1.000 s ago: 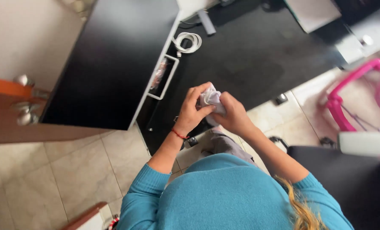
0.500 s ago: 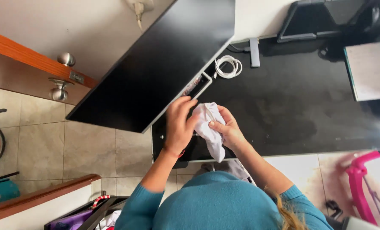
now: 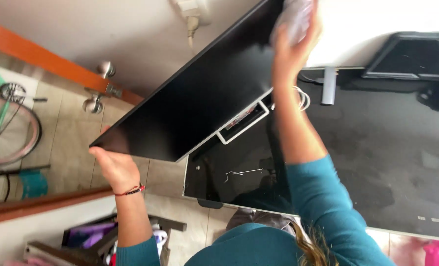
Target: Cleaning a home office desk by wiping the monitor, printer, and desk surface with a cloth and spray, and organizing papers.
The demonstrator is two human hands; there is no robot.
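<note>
Both hands have parted: right hand (image 3: 293, 47) presses the crumpled white cloth (image 3: 292, 18) onto the flat black monitor's (image 3: 199, 98) far corner; left hand (image 3: 113, 165) grips its near corner.

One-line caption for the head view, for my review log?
Left hand grips the black monitor's corner while the right hand presses a white cloth against its upper screen.

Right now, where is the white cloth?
In the head view the white cloth is near the top, right of the middle, bunched in the right hand and pressed against the far end of the big black screen.
</note>
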